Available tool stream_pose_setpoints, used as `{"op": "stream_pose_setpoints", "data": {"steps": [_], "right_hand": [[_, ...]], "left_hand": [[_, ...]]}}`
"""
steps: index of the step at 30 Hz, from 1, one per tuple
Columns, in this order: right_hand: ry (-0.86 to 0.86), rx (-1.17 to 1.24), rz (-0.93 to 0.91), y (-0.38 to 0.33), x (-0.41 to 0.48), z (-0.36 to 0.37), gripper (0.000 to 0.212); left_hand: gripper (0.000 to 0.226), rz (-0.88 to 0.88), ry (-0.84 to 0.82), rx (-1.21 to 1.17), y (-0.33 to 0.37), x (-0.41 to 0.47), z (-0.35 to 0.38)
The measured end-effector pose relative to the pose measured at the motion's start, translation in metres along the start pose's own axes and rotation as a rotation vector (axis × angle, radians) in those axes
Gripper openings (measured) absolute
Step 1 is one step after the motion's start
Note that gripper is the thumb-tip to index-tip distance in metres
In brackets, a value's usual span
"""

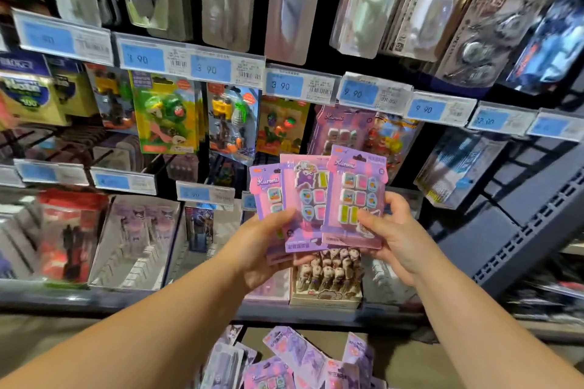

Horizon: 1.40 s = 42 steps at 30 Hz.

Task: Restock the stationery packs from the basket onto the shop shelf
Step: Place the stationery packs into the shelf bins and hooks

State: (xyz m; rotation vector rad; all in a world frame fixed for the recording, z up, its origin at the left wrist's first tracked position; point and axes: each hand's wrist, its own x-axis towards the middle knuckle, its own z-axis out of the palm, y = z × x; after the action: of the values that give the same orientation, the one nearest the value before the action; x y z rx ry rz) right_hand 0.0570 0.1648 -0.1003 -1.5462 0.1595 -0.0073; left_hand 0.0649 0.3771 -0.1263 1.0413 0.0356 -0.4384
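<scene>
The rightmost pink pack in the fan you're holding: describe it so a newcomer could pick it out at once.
Start at the blue price-tag rail across the shelf, then drop to the two raised hands below it. The right hand pinches the frontmost Kuromi eraser pack, overlapping two similar packs held by the left hand. Only it shows a full grid of small erasers unobstructed.

Three pink packs, two hands

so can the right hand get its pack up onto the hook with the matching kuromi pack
Probably yes: the right hand holds the pink pack just below the hanging Kuromi pack, with nothing between them.
</scene>
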Motion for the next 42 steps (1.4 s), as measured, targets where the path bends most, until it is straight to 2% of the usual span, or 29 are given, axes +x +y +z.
{"op": "stream_pose_setpoints", "data": {"steps": [3,9,13,17,24,30,42], "right_hand": [[0.010,-0.024,-0.045,-0.001,0.001,0.002,0.042],[0.006,-0.016,-0.128,-0.009,0.002,0.006,0.034],[0.042,0.050,-0.204,-0.016,0.001,0.005,0.039],[0.076,0.008,-0.248,-0.028,0.004,0.004,0.039],[0.091,-0.005,-0.226,-0.031,0.016,0.011,0.025],[0.104,0.092,-0.242,-0.024,0.026,0.025,0.024],[0.161,0.114,-0.268,-0.023,0.048,0.032,0.022]], "left_hand": [[0.024,0.013,0.022,-0.006,0.001,0.003,-0.004],[0.026,0.061,0.043,-0.029,0.005,0.004,-0.009],[0.024,0.088,0.077,-0.039,0.010,0.003,-0.013],[0.022,0.111,0.099,-0.078,0.016,-0.001,-0.017],[0.047,0.162,0.082,-0.083,0.020,-0.013,-0.023],[0.023,0.187,0.107,-0.089,0.023,-0.017,-0.028],[0.027,0.174,0.109,-0.129,0.025,-0.016,-0.027]]}}
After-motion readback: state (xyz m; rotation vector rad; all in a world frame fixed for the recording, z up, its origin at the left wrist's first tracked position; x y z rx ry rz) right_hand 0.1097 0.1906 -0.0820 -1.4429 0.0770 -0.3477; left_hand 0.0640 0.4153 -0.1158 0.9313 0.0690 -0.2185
